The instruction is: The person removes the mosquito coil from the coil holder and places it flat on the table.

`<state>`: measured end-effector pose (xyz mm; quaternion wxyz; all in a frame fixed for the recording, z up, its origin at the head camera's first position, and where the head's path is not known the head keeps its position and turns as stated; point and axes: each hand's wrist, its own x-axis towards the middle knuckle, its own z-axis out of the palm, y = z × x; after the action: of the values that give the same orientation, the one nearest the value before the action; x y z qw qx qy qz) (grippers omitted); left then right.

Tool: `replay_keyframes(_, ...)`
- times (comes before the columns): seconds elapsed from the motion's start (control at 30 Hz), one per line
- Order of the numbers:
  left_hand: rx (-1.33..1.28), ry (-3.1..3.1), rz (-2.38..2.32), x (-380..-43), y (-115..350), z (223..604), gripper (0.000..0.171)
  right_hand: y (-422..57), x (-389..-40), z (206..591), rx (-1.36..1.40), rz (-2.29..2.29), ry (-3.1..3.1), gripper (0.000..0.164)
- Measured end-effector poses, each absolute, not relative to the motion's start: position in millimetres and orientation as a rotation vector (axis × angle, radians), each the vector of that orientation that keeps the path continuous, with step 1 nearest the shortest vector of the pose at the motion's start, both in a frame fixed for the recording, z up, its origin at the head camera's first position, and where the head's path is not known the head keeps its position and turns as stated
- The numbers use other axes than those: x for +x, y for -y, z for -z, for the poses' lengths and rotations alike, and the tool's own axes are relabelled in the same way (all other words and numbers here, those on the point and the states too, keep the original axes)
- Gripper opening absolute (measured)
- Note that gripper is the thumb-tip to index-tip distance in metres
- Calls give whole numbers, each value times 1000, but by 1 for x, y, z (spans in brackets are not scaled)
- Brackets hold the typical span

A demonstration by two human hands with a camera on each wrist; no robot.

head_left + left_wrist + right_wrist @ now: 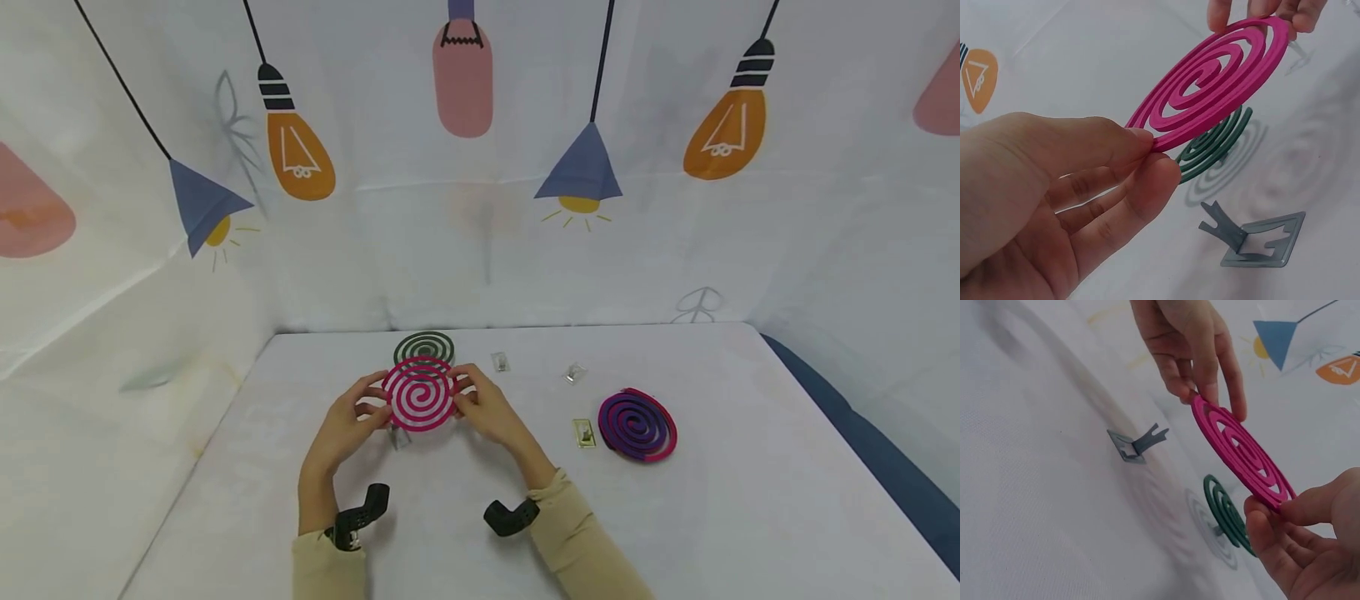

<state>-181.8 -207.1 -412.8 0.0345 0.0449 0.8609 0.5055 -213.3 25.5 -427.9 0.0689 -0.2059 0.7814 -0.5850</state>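
Note:
A pink mosquito coil (422, 393) is held up off the table between both hands, its spiral face towards the head camera. My left hand (347, 429) pinches its left edge between thumb and fingers. At the opposite edge, my right hand (489, 410) pinches the rim in the same way. Beneath the coil, a grey metal coil stand (1263, 240) lies on the table with its forked prong bent up. Behind, a dark green mosquito coil (424, 343) sits raised above the tabletop, its shadow below it; the pink coil partly covers it in the head view.
To the right lies a stack of purple and pink coils (637, 425). A gold-coloured stand (583, 432) is beside it. Two silvery stands, one (500, 362) near the back and another (574, 372) further right, rest on the white table (720, 517). A printed cloth (487, 250) hangs behind.

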Motion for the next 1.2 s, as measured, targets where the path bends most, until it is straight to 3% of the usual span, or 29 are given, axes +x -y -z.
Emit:
replay_keyframes(0.1,138,-2674,-1516,-177,199,401,55,-28,-212,423,-588,1797,-2334,42)
replay_keyframes(0.2,143,-2680,-1517,-184,203,413,56,-30,-212,420,-588,1789,-2336,45)
replay_keyframes(0.33,150,-2663,-1558,-197,208,435,56,-33,-216,428,-581,1795,-2332,47)
replay_keyframes(0.73,178,-2602,-1661,-200,191,436,56,-46,-223,446,-491,1796,-2389,47)
replay_keyframes(1.2,217,-2585,-1701,-203,171,438,56,-67,-202,412,-480,1794,-2367,46)
